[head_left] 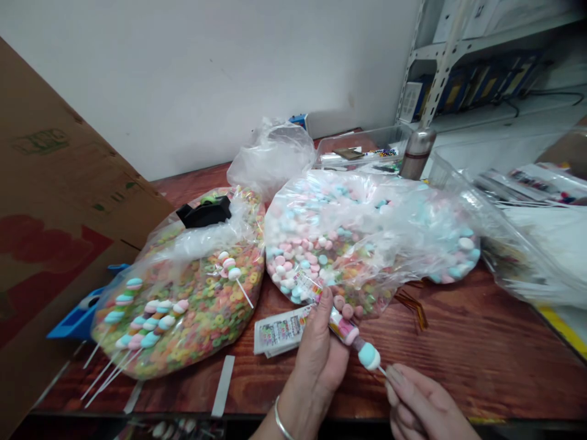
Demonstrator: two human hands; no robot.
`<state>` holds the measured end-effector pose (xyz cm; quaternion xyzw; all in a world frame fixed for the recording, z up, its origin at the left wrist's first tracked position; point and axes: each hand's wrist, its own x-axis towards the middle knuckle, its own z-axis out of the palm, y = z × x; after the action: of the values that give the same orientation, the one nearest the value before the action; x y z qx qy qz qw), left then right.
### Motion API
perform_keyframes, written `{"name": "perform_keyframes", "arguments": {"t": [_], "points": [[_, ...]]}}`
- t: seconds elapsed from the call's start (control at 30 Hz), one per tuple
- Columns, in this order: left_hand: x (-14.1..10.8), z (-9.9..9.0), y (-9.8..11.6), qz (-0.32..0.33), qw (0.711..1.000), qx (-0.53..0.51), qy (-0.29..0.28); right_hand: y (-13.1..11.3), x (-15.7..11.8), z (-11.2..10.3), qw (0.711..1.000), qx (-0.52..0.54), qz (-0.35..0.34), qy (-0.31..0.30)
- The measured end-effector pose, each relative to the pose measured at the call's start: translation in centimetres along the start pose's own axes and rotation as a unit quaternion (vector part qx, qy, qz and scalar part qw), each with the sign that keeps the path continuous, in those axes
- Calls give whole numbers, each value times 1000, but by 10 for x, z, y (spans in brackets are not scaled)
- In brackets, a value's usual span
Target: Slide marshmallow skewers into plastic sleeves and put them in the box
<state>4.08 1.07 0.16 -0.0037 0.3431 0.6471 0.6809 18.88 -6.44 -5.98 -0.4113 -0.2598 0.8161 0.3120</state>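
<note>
My left hand [323, 348], with a silver bangle on its wrist, wraps round the upper part of a candy skewer [369, 356] and a printed wrapper on it. The skewer's lower end shows a blue and white marshmallow. My right hand [419, 400] pinches the white stick below that marshmallow. Behind my left hand lie folded printed wrappers [282, 332]. Several finished-looking skewers [153, 322] rest at the left on a clear bag of coloured cereal rings [202, 311]. Beyond my hands sits a clear bag of pink, white and blue marshmallows [321, 238].
A black tape dispenser [206, 212] sits on the cereal bag. At left are a blue dispenser [76, 318] and cardboard box [68, 232]. Tape strips [223, 386] hang at the front edge. Behind stand a metal bottle [417, 154] and clear bins [513, 235]. Brown twist ties [414, 308] lie right.
</note>
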Motion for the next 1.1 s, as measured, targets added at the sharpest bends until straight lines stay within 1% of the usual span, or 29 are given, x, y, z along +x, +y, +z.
{"name": "perform_keyframes", "arguments": {"t": [0.03,0.07,0.1,0.13,0.17,0.2,0.23,0.27,0.3,0.33,0.37,0.4,0.43,0.5,0.53,0.57,0.63,0.67,0.7,0.73,0.77,0.83,0.87,0.9,0.93,0.97,1.0,1.03,1.1], "points": [[0,0,-1,0,1000,2,-2,1,1,1,1000,4,-3,-4],[1,0,-2,1,1000,7,-2,2,3,1,999,-23,-24,3],[0,1,-3,4,1000,14,2,2,4,2,995,-75,-66,21],[0,1,-6,7,1000,23,6,2,5,3,980,-147,-125,49],[-1,2,-9,7,999,31,10,1,6,4,950,-229,-196,79],[-3,3,-12,5,999,37,13,1,8,5,904,-311,-274,105],[-4,3,-16,-1,999,41,13,1,10,7,848,-382,-346,129],[-6,4,-19,-7,999,44,12,1,12,9,792,-432,-403,151],[-8,4,-22,-11,999,47,9,1,14,12,750,-461,-441,170],[-9,4,-23,-17,999,51,3,0,16,14,729,-474,-459,184],[-9,3,-23,-23,998,52,-3,0,17,16,728,-473,-458,192],[-9,2,-21,-20,999,49,-5,-1,18,18,742,-462,-445,194],[-7,1,-18,-9,999,44,-2,-2,18,18,764,-446,-426,189],[-2,0,-9,25,999,35,10,-4,17,18,797,-423,-396,167],[0,0,-4,43,998,35,14,-5,17,17,805,-420,-387,162],[3,0,0,54,998,39,15,-6,16,15,805,-423,-384,160],[6,1,6,50,998,44,13,-7,14,11,793,-437,-395,156],[7,2,7,42,998,42,12,-8,13,9,793,-439,-394,151],[7,3,8,36,999,37,12,-8,12,8,804,-431,-384,144],[7,3,8,30,999,30,12,-9,11,8,826,-410,-361,136],[6,4,7,22,999,22,9,-9,10,9,858,-376,-327,126],[4,5,4,10,1000,10,-4,-9,8,13,931,-271,-227,94],[3,5,2,8,1000,7,-11,-10,8,15,960,-207,-176,74],[2,5,-1,7,1000,7,-17,-10,8,19,981,-140,-126,51],[1,5,-5,8,1000,9,-22,-10,9,22,993,-73,-82,29],[-1,4,-9,8,1000,13,-27,-11,10,25,999,-12,-49,11],[-2,3,-14,7,999,21,-29,-13,11,28,999,38,-30,-1],[-4,2,-18,3,999,32,-32,-14,13,31,997,71,-24,-5],[-7,0,-25,-15,998,57,-36,-18,15,35,996,88,-28,6]]}}
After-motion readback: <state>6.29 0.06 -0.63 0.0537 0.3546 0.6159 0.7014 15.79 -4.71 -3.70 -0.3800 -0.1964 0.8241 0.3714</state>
